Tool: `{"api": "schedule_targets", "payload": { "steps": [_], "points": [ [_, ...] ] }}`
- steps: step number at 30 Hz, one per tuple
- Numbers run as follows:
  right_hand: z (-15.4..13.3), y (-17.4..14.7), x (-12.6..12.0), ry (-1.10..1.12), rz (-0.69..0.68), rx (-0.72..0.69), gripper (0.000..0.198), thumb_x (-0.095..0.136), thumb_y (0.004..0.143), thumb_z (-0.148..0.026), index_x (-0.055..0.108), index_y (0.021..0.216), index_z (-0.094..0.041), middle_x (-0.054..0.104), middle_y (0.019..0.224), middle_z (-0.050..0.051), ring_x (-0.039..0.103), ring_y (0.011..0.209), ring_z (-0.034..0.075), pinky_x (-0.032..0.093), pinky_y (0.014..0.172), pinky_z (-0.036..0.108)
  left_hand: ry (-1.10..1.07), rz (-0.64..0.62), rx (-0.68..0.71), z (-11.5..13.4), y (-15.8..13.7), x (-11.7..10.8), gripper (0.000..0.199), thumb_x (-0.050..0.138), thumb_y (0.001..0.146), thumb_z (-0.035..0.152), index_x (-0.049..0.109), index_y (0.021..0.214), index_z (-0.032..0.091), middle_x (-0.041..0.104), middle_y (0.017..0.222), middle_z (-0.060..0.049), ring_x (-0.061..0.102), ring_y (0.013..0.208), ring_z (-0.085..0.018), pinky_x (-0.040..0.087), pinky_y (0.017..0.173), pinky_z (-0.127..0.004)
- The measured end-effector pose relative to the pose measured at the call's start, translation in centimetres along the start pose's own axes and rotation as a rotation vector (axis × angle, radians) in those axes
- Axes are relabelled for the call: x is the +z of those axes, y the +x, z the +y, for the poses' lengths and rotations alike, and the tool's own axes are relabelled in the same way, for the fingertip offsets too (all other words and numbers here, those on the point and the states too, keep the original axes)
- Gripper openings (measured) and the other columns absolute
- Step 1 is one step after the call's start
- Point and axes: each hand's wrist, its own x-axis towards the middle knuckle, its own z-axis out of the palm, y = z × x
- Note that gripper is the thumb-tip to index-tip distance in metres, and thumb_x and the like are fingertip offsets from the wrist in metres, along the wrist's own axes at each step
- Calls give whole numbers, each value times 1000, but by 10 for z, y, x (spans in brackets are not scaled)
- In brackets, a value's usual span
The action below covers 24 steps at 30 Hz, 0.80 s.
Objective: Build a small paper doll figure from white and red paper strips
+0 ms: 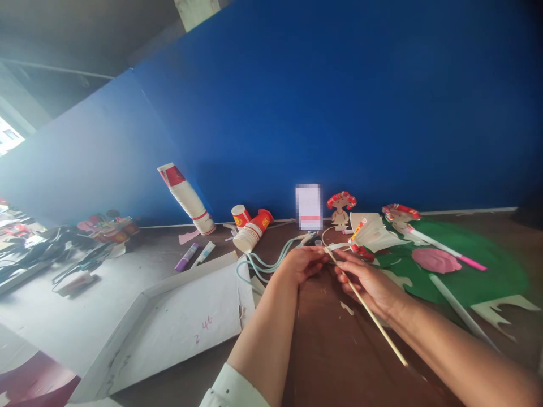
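A thin pale wooden stick [373, 314] slants across in front of me, its far tip between my two hands. My right hand [369, 284] is closed around its upper part with thumb and fingers. At the tip, my left hand [303, 263] pinches with bent fingers, partly hiding the end. A narrow white strip [339, 246] lies by the tip, joined or close to it; I cannot tell which. Just beyond the right hand are a cut-open paper cup [373, 230] and a red-and-white piece [362, 251].
Left of my arms lies a white box lid [178, 328], with pale cords [271, 261] behind it. Stacked paper cups [189, 200], fallen cups [252, 230] and a purple marker [186, 258] stand further back. A paper figure [340, 212] and green sheet [487, 282] are right.
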Motion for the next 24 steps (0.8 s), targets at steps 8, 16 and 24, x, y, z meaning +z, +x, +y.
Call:
{"api": "schedule_targets", "payload": {
  "steps": [8,16,24],
  "points": [
    [2,1,-3,66,-49,3,35,58,86,-3,70,115,-19,62,64,0,55,48,5,34,37,9,-57,-27,71,-2,-2,2,4,71,83,8,70,86,7,71,80,-8,66,68,-9,56,68,-18],
    [-2,0,-3,32,-38,-3,36,58,87,-4,70,118,-19,62,62,1,53,46,6,31,36,10,-117,-38,48,-4,-2,6,3,69,85,6,69,88,6,69,77,-7,67,67,-9,57,71,-19],
    [0,-4,-1,-64,-7,-24,43,61,85,-6,66,127,-15,65,62,3,55,48,7,29,36,10,-127,-16,25,-3,-5,9,2,68,86,6,68,84,8,68,77,-5,66,66,-8,57,73,-20]
  ]
}}
